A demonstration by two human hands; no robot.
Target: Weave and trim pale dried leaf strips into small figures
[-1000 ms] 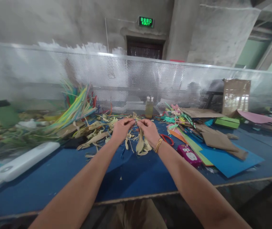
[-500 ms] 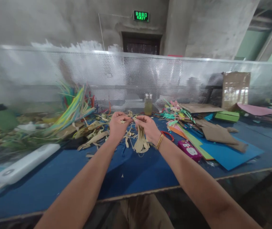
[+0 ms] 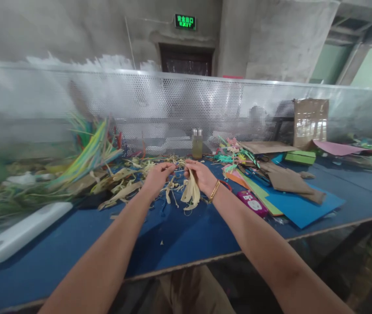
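Observation:
My right hand (image 3: 201, 176) pinches a bunch of pale dried husk strips (image 3: 191, 192), whose wide ends hang below the fingers over the table. A gold chain bracelet (image 3: 215, 191) circles that wrist. Close by on the left, my left hand (image 3: 159, 178) has thumb and forefinger pressed together; what lies between them is too small to make out. A narrow gap separates the two sets of fingertips. Loose husk pieces (image 3: 125, 192) lie scattered on the blue tabletop (image 3: 186, 240) beside and behind my left hand.
A capped bottle (image 3: 197, 146) stands behind my hands. To the right lie a purple case (image 3: 251, 203), blue paper sheets (image 3: 303, 211), and brown cardboard pieces (image 3: 287, 181). At left are a white power strip (image 3: 25, 233) and colourful strips (image 3: 89, 152). A perforated metal screen (image 3: 179, 104) runs behind.
My fingertips have drawn slightly apart, the left hand moving a little left and down. The husk bunch remains in my right hand. The whole view has shifted slightly to the right.

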